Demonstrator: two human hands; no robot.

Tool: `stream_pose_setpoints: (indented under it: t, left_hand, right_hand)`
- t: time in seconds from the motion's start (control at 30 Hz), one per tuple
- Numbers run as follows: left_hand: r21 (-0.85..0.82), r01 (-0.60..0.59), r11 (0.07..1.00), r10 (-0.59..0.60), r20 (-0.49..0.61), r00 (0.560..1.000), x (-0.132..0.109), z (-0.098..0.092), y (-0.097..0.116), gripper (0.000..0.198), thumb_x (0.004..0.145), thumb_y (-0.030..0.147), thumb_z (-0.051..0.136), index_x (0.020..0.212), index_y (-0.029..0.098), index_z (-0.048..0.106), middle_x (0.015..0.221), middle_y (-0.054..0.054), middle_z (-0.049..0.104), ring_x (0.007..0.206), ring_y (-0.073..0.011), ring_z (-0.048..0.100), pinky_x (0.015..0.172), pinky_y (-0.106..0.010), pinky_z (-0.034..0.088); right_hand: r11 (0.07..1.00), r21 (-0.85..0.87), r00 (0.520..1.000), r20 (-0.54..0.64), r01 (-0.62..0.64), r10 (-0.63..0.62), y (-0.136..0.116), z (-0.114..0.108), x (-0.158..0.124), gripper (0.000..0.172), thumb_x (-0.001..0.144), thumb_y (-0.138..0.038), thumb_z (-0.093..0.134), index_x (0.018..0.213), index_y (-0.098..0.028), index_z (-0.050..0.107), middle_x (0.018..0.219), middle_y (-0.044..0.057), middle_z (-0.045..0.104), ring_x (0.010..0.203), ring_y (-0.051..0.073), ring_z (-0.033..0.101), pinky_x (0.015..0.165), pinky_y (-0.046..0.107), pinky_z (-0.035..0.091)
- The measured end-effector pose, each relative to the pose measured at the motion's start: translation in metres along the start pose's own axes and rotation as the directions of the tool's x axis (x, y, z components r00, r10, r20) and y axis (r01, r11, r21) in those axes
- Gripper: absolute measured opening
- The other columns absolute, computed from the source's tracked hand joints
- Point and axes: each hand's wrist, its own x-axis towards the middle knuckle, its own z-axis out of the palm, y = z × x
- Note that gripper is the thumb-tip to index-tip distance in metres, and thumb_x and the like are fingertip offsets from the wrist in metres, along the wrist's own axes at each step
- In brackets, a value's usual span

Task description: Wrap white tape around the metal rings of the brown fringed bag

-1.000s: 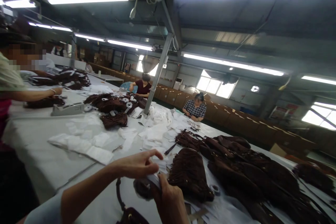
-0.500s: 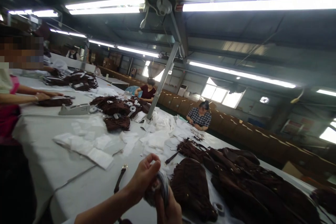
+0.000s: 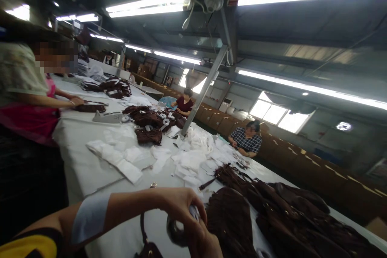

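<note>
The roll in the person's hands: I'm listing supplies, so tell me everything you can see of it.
The roll is round and dark grey, with a slightly glossy rim and a paler middle facing the camera; it looks like tape, though blur hides the material. It is held over the white table. The right hand appears to grip it; the left hand curls over its top, beside a pale strip. The hands hide its right side.

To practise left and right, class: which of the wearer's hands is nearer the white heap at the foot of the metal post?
Left. The left hand is short of the white heap; the right hand is farther back, lower in the picture.
</note>
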Motion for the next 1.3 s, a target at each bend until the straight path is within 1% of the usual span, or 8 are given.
stream_pose_setpoints:
  t: [0.3, 0.43, 0.6, 0.77, 0.9, 1.03, 1.2, 1.3]
  left_hand:
    - [-0.401, 0.036, 0.916, -0.161, -0.284, 0.945, 0.004, 0.003, -0.035, 0.043, 0.059, 0.032, 0.077, 0.095, 0.018, 0.057, 0.051, 0.008, 0.053, 0.035, -0.0047, 0.037, 0.033, -0.014, 0.028]
    - [-0.546, -0.087, 0.833, -0.164, -0.395, 0.904, 0.01, 0.014, -0.039, 0.047, 0.061, 0.037, 0.077, 0.095, 0.019, 0.051, 0.046, 0.012, 0.045, 0.032, -0.004, 0.033, 0.032, -0.013, 0.027]
    - [-0.693, -0.35, 0.631, -0.218, -0.591, 0.777, 0.029, 0.044, -0.048, 0.053, 0.068, 0.062, 0.065, 0.092, 0.022, 0.04, 0.047, 0.013, 0.039, 0.034, -0.0044, 0.031, 0.036, -0.014, 0.026]
    - [-0.203, -0.083, 0.976, 0.011, -0.332, 0.943, 0.019, 0.033, -0.05, 0.047, 0.067, 0.061, 0.064, 0.089, 0.019, 0.057, 0.055, 0.005, 0.053, 0.044, -0.0092, 0.044, 0.043, -0.019, 0.031]
    - [0.25, -0.056, 0.967, 0.103, -0.181, 0.978, 0.014, 0.015, -0.03, 0.037, 0.056, 0.046, 0.078, 0.08, 0.021, 0.064, 0.064, 0.002, 0.061, 0.063, -0.0171, 0.057, 0.055, -0.023, 0.038]
    - [-0.126, -0.061, 0.99, 0.014, -0.339, 0.941, 0.027, 0.03, -0.028, 0.038, 0.065, 0.049, 0.072, 0.082, 0.018, 0.059, 0.054, 0.006, 0.054, 0.048, -0.0109, 0.049, 0.045, -0.019, 0.034]
    - [-0.68, -0.221, 0.699, -0.258, -0.528, 0.809, 0.044, 0.075, -0.06, 0.048, 0.072, 0.064, 0.059, 0.077, 0.02, 0.042, 0.048, 0.009, 0.046, 0.034, -0.0053, 0.036, 0.036, -0.016, 0.02]
    - [-0.653, -0.121, 0.748, -0.231, -0.427, 0.874, 0.038, 0.079, -0.072, 0.047, 0.076, 0.066, 0.052, 0.078, 0.019, 0.045, 0.048, 0.008, 0.047, 0.034, -0.006, 0.037, 0.036, -0.017, 0.02]
  right_hand:
    - [0.973, -0.044, 0.973, -0.055, -0.225, 0.222, -0.03, -0.031, -0.003, 0.054, 0.083, -0.067, 0.037, 0.094, -0.023, 0.066, 0.066, 0.004, 0.07, 0.057, 0.022, 0.065, 0.052, 0.026, 0.041]
    - [0.963, 0.027, 0.956, -0.117, -0.268, 0.27, -0.031, -0.014, -0.003, 0.062, 0.081, -0.071, 0.034, 0.097, -0.021, 0.066, 0.059, 0.003, 0.067, 0.053, 0.021, 0.063, 0.052, 0.026, 0.043]
    - [0.931, 0.188, 0.896, -0.266, -0.313, 0.355, -0.035, 0.01, 0.001, 0.047, 0.088, -0.059, 0.034, 0.084, -0.021, 0.062, 0.066, 0.003, 0.068, 0.059, 0.019, 0.064, 0.054, 0.023, 0.045]
    - [0.965, -0.117, 0.968, -0.122, -0.234, 0.22, -0.018, 0.007, -0.005, 0.036, 0.088, -0.049, 0.042, 0.08, -0.021, 0.063, 0.054, 0.005, 0.065, 0.047, 0.019, 0.061, 0.046, 0.024, 0.037]
    - [0.985, -0.084, 0.988, 0.012, -0.151, 0.152, -0.023, -0.018, 0.002, 0.032, 0.088, -0.043, 0.044, 0.087, -0.019, 0.065, 0.063, 0.006, 0.068, 0.054, 0.018, 0.062, 0.05, 0.023, 0.037]
    - [0.944, 0.178, 0.96, 0.043, -0.279, 0.275, -0.03, -0.028, 0.004, 0.033, 0.083, -0.049, 0.053, 0.08, -0.018, 0.063, 0.063, 0.001, 0.065, 0.057, 0.015, 0.058, 0.053, 0.021, 0.04]
    - [0.804, 0.485, 0.905, -0.058, -0.344, 0.421, -0.013, 0.002, -0.021, 0.05, 0.086, -0.058, 0.043, 0.096, -0.014, 0.064, 0.084, 0.006, 0.069, 0.079, 0.02, 0.063, 0.068, 0.024, 0.049]
    - [0.819, 0.437, 0.904, -0.032, -0.371, 0.427, -0.007, 0.009, -0.039, 0.05, 0.087, -0.055, 0.042, 0.103, -0.013, 0.063, 0.09, 0.009, 0.071, 0.083, 0.022, 0.065, 0.073, 0.028, 0.049]
